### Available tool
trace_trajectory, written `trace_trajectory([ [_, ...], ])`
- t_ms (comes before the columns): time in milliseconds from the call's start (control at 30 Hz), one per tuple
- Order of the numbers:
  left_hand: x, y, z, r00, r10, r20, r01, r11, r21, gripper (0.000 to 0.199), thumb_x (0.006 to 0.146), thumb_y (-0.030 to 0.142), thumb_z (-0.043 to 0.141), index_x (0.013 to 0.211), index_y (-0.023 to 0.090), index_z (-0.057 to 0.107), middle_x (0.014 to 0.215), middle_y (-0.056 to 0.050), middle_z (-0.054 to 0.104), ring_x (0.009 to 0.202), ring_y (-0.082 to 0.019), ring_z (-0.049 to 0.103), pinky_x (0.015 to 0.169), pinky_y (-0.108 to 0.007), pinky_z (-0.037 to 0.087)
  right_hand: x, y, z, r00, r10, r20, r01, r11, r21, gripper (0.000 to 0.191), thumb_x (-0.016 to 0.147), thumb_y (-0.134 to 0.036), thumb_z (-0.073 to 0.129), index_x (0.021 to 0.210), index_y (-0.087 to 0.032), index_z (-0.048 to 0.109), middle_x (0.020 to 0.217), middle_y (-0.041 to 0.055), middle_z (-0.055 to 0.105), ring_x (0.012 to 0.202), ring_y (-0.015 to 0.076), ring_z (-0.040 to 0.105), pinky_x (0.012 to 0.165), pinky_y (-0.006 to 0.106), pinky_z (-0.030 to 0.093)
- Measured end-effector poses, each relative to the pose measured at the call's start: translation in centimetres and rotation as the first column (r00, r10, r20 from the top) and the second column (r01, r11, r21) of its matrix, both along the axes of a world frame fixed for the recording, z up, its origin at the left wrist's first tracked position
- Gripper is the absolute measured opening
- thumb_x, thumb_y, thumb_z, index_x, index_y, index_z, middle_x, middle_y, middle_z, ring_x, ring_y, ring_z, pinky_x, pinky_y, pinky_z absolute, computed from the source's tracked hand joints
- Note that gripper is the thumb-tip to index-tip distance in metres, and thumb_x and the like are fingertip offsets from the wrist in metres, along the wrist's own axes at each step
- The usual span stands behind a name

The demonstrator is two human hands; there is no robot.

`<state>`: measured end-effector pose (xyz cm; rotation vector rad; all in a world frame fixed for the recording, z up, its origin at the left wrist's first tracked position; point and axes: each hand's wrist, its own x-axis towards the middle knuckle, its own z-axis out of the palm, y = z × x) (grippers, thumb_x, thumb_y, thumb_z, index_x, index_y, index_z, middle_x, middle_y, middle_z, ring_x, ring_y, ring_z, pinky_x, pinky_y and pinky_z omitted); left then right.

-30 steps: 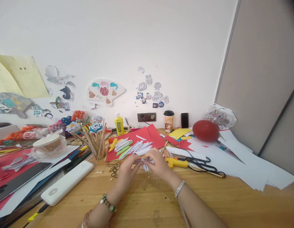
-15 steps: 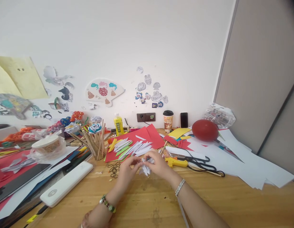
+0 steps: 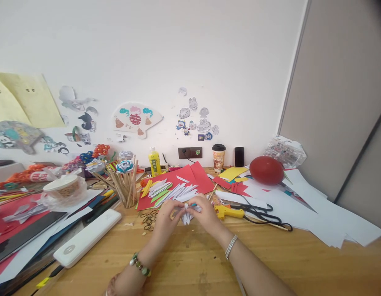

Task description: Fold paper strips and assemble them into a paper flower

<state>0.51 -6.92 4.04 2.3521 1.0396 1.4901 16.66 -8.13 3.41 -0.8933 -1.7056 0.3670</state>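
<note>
Between my two hands is a small folded white paper piece [image 3: 187, 218] with several pointed tips hanging down. My left hand [image 3: 168, 216] pinches it from the left with thumb and forefinger. From the right, my right hand [image 3: 206, 213] grips its other side, and the fingertips of both hands nearly meet. A bit of blue shows by the right fingers. Just behind the hands lie folded white paper strips [image 3: 178, 193] on red paper [image 3: 196, 176]. Small dark rubber bands [image 3: 149, 220] are scattered left of my left hand.
A yellow glue gun [image 3: 229, 211] and black scissors [image 3: 258, 209] lie to the right, before a red balloon [image 3: 266, 170] and white sheets [image 3: 319, 218]. At left stand a holder of wooden sticks [image 3: 128, 191] and a white oblong device [image 3: 87, 238]. A lidded cup [image 3: 218, 158] and yellow bottle [image 3: 154, 162] stand behind.
The fingers of both hands have shifted slightly on the folded paper, and its tips have turned a little. The view has moved slightly. Both hands still hold the piece.
</note>
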Motion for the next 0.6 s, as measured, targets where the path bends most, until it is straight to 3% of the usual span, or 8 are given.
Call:
trace_trajectory([
  [600,-0.16,0.09,0.09,0.999,-0.052,0.001,0.052,0.998,0.031,0.004,0.077,0.023,0.057,0.079,0.019,0.058,0.078,-0.004,0.062,0.08,-0.019,0.056,0.074,-0.03,0.044,0.07,-0.15,0.4,0.998,0.044,0.054,-0.049,0.994,0.097,0.004,0.08,-0.023,0.06,0.077,-0.021,0.06,0.079,0.0017,0.063,0.081,0.018,0.051,0.073,0.03,0.041],
])
